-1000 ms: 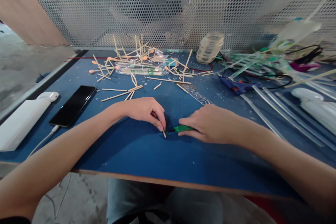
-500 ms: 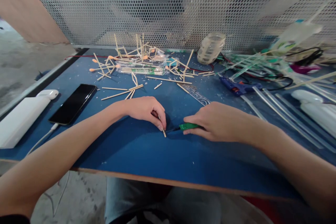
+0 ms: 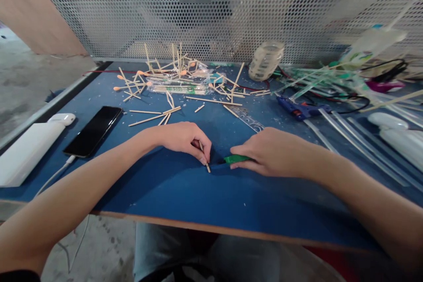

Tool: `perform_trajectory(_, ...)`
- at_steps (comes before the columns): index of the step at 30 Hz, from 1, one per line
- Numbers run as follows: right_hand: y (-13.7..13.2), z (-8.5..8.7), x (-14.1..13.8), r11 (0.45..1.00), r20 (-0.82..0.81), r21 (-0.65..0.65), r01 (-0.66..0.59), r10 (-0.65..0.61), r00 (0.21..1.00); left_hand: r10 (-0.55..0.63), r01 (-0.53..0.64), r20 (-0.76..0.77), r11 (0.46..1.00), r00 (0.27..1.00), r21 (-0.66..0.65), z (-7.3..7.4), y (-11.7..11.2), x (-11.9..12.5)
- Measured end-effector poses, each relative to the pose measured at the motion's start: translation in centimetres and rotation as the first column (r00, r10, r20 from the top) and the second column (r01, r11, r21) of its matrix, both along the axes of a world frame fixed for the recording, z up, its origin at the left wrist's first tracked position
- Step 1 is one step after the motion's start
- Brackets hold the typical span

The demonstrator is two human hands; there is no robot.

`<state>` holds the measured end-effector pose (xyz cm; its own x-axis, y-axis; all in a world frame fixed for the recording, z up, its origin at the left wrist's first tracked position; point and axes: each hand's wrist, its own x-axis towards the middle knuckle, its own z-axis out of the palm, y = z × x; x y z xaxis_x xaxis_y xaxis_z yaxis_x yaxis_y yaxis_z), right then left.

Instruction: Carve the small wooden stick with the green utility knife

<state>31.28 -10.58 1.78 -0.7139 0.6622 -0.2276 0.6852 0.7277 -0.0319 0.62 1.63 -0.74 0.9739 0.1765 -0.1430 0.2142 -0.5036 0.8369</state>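
Observation:
My left hand (image 3: 190, 141) pinches a thin wooden stick (image 3: 208, 168) between thumb and fingers, its short end sticking out toward the table's front. To the right, my right hand (image 3: 264, 152) is closed round a green-handled utility knife (image 3: 236, 158). The dark blade points left and reaches close to the stick; whether it touches cannot be made out. Just beyond my right hand lies a clear plastic ruler (image 3: 248, 120). Several loose wooden sticks (image 3: 145, 120) lie on the blue table (image 3: 185, 202) beyond my left hand.
Joined stick pieces with orange tips (image 3: 132, 83) stand at the back, near a jar (image 3: 266, 61). A blue glue gun (image 3: 299, 108) and clear glue sticks (image 3: 363, 145) lie at right. A phone (image 3: 93, 132) and white box (image 3: 29, 152) lie at left. Perforated metal (image 3: 132, 13) borders the back.
Both hands stay in nearly the same place. The knife has shifted very slightly left, its blade still close to the stick. The view has moved a little.

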Motion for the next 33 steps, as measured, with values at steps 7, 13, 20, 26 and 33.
perform_trajectory(7,0.3,-0.2,0.5,1.0,-0.02,0.007,-0.022,0.022,1.0,-0.004,0.004,0.001,1.0,1.0,-0.004,-0.2,0.1,0.1)
perform_trajectory(13,0.3,-0.1,0.6,1.0,0.027,0.015,-0.008,0.007,1.0,-0.013,0.013,0.011,1.0,1.0,-0.013,-0.1,0.1,-0.2)
perform_trajectory(20,-0.3,0.2,-0.3,0.999,0.003,-0.014,0.032,-0.032,0.999,-0.015,0.015,0.0,1.0,1.0,-0.007,-0.1,0.2,-0.2)
perform_trajectory(26,0.0,0.5,-0.9,0.997,0.022,-0.063,0.054,-0.052,0.998,0.002,-0.002,-0.011,1.0,1.0,0.014,-0.2,0.1,-0.2)
perform_trajectory(33,-1.0,0.1,-1.5,0.996,0.025,0.001,0.087,-0.087,0.996,-0.002,0.002,-0.019,1.0,1.0,-0.002,-0.1,0.1,-0.1)
